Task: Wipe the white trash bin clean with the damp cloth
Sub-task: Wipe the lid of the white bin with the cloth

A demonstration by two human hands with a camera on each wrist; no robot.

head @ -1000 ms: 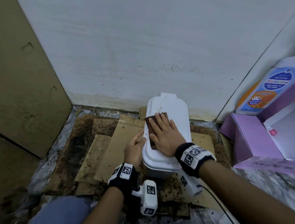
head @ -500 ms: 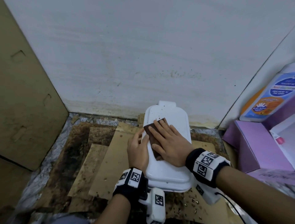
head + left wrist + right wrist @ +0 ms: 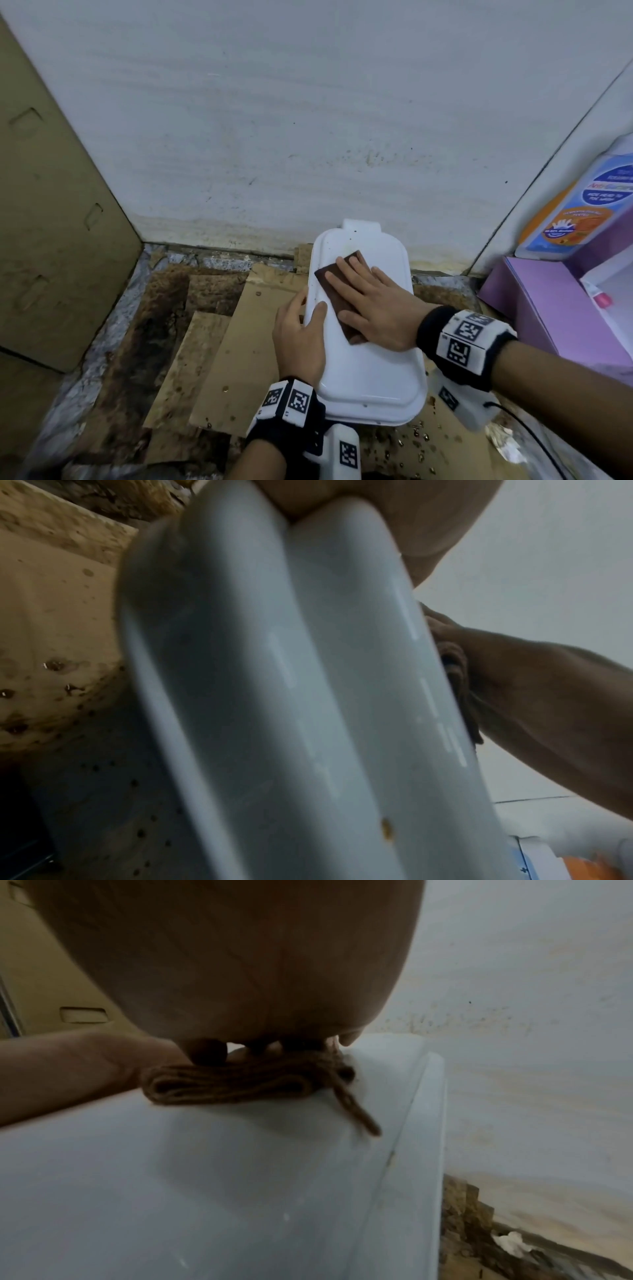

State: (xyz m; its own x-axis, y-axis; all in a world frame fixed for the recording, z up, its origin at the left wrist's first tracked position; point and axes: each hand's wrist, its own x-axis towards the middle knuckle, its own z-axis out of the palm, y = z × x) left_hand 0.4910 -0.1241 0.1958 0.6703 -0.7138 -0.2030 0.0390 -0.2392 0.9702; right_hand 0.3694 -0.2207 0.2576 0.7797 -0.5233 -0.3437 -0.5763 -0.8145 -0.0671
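Standing on stained cardboard (image 3: 239, 346) against the wall (image 3: 308, 120), the white trash bin (image 3: 370, 370) carries a folded brown cloth (image 3: 334, 291) on its lid. Right hand (image 3: 373, 308) presses the cloth, fingers straight and spread. Left hand (image 3: 301, 339) steadies the lid's left edge, fingers extended.

We see the right hand (image 3: 376, 308) and brown cloth (image 3: 337, 294) farther up the bin lid (image 3: 370, 370) now, turned rightward; the left hand (image 3: 301, 337) sits farther forward along its edge.

The right hand (image 3: 373, 305) lies flat, fingers straight and spread, pressing down. The left hand (image 3: 301, 337) rests beside it with its thumb on top. Both wrists wear black bands.
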